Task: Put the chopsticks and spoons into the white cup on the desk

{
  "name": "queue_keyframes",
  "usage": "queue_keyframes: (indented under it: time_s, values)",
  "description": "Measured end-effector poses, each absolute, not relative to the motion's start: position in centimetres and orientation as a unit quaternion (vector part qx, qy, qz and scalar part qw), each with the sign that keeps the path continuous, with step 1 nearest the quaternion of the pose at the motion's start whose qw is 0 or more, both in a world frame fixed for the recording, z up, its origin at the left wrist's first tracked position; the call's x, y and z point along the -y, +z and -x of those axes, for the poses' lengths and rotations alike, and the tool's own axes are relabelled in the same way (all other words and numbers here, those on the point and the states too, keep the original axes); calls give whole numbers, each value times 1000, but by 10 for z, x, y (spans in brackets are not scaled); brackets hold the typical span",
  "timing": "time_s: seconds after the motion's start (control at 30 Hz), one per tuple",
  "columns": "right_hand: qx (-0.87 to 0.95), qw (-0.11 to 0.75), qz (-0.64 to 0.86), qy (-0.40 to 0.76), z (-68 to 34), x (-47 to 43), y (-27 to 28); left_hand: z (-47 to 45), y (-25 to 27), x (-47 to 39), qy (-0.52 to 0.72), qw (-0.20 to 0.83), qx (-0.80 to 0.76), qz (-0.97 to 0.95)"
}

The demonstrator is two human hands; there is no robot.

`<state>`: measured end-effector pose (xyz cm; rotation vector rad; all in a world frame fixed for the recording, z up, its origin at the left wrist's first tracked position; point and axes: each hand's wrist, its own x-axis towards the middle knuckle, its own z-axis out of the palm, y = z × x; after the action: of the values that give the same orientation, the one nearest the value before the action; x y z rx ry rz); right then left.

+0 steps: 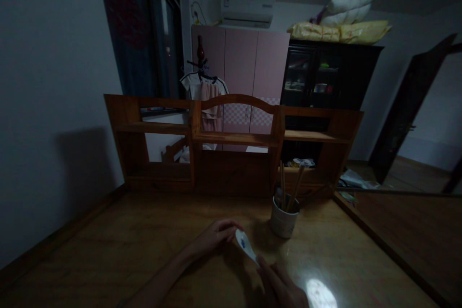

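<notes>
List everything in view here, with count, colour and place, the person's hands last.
Table: one, yellowish brown, across the foreground
Spoon: one, white with blue mark, lower centre
Container: one, whitish, on the table
Sticks: several, brown, standing in the container
Shelf unit: one, brown, along the table's far side
Coat stand: one, dark, behind the shelf unit
Clothes: count unclear, white and pink, on the coat stand
Wardrobe: one, pink, far side
Air conditioner: one, white, far wall
Cabinet: one, black, right of the wardrobe
Bundles: count unclear, yellow and white, atop the cabinet
Window: one, dark, left
Door: one, dark, right
Left hand: one, bare, beside the spoon's bowl
Right hand: one, bare, spoon handle in its grip
</notes>
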<state>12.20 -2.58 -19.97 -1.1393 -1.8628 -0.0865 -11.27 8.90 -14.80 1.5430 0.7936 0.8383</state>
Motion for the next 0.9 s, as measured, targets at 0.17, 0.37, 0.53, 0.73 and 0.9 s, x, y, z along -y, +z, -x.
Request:
queue_keyframes:
  time_s: [0.17, 0.37, 0.53, 0.73, 0.9]
  values:
    - [758, 458, 462, -45, -124, 26, -202, 113, -145, -88, 373, 577, -322, -651]
    - [756, 470, 451, -59, -123, 24, -205, 112, -135, -82, 356, 603, -327, -634]
    - [757, 472, 445, -81, -124, 23, -200, 113, -138, -85, 356, 589, -326, -648]
    - [771, 455, 443, -53, -126, 26, -194, 114, -144, -89, 362, 574, -315, -663]
    - [776, 451, 439, -43, -126, 26, -198, 114, -148, -90, 364, 585, -313, -653]
